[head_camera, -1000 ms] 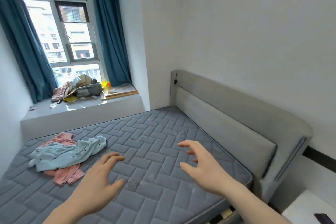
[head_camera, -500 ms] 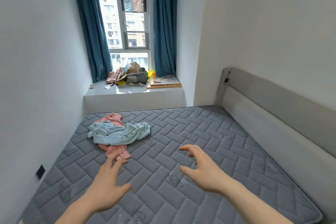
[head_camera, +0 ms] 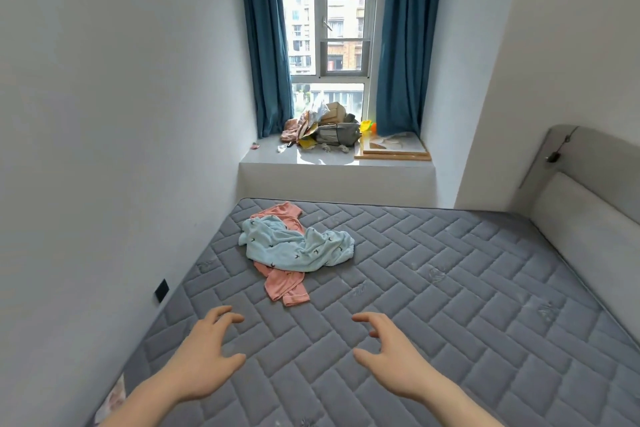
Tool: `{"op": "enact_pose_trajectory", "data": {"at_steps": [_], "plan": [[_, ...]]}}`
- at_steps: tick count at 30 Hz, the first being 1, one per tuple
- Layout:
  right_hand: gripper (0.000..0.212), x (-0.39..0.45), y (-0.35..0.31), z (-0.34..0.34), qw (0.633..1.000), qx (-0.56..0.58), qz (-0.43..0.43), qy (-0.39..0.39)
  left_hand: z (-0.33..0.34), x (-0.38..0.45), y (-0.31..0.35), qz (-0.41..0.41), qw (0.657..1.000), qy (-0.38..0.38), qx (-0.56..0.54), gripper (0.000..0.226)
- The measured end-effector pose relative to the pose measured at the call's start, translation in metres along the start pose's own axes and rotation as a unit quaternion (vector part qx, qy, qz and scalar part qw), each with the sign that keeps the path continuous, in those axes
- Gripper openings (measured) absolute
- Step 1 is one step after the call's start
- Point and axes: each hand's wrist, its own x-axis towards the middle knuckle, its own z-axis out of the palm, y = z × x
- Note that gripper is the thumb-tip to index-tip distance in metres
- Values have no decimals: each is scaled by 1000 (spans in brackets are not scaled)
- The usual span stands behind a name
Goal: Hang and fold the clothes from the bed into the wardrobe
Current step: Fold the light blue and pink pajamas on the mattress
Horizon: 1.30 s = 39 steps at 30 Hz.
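Beyond both empty hands (head_camera: 298, 360), well apart: clothes (head_camera: 294, 248) on mattress (head_camera: 450, 305).

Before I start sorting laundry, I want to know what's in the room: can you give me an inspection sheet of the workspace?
Surface: grey quilted mattress, bare.
Job's things: light blue patterned garment crumpled on top of a pink garment, near the left wall.
Clutter: heap of boxes and bags and a flat wooden-framed picture on the window ledge.
Hands: left hand and right hand over the mattress, fingers spread, holding nothing.
Cables: thin cord on the grey headboard.
Surroundings: white walls, window, blue curtains; wardrobe not seen.
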Motion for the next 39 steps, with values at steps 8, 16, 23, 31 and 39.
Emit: {"op": "enact_pose_trajectory", "data": {"at_steps": [8,16,23,31,39], "plan": [[51,84,22,14,998,-19,55,-30,13,77,-36,-53,996,-71,5,67],[50,170,26,54,992,-36,123,-16,13,191,-98,-66,985,-155,39,65],[48,266,61,130,980,-41,194,-7,66,299,-184,-88,966,-225,89,64],[60,395,170,235,971,-78,225,-13,206,420,-270,-98,955,-240,147,70],[70,506,301,302,955,-164,249,-8,346,556,-299,-169,947,-255,99,148]]}}
